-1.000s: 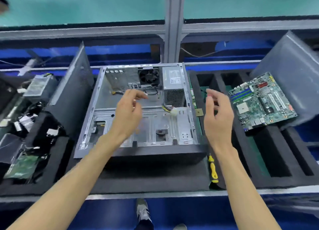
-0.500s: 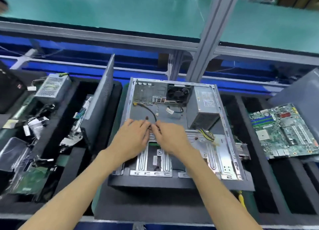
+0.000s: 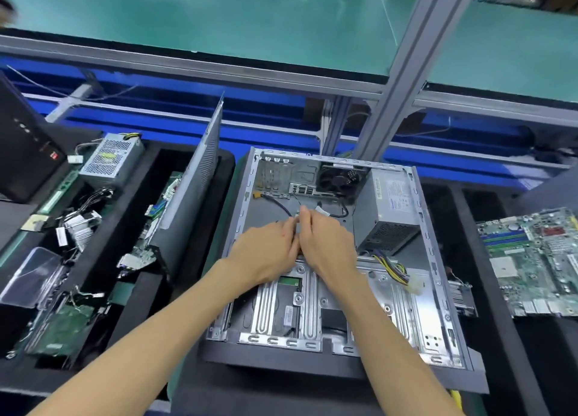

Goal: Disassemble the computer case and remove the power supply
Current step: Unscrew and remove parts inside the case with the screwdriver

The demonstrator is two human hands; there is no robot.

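- Head view, centre of frame: computer case [image 3: 403, 297] lies open on its side on black foam, side panel off.
- Motherboard bay bare; a motherboard [image 3: 538, 262] sits apart at right edge of frame. Judged: board removal done.
- Power supply [image 3: 392, 209] still seated in the case's upper right corner, beside the rear fan [image 3: 339, 178]. Its yellow-black cable bundle [image 3: 395, 267] trails loose over the drive bracket, white plug free.
- Left hand [image 3: 266, 253] and right hand [image 3: 328, 243] meet mid-case, touching each other, fingers curled and pinching a small connector [image 3: 298, 225] on a thin black lead. Exact grip hidden; looks like a two-handed pull-apart.
- Left of frame: detached side panel [image 3: 194, 197] stands on edge; another power unit [image 3: 112, 159] and loose cables in the foam tray, upper left.
- Judged remaining: free this lead, release the supply's fixings (not visible from here), lift the supply out.
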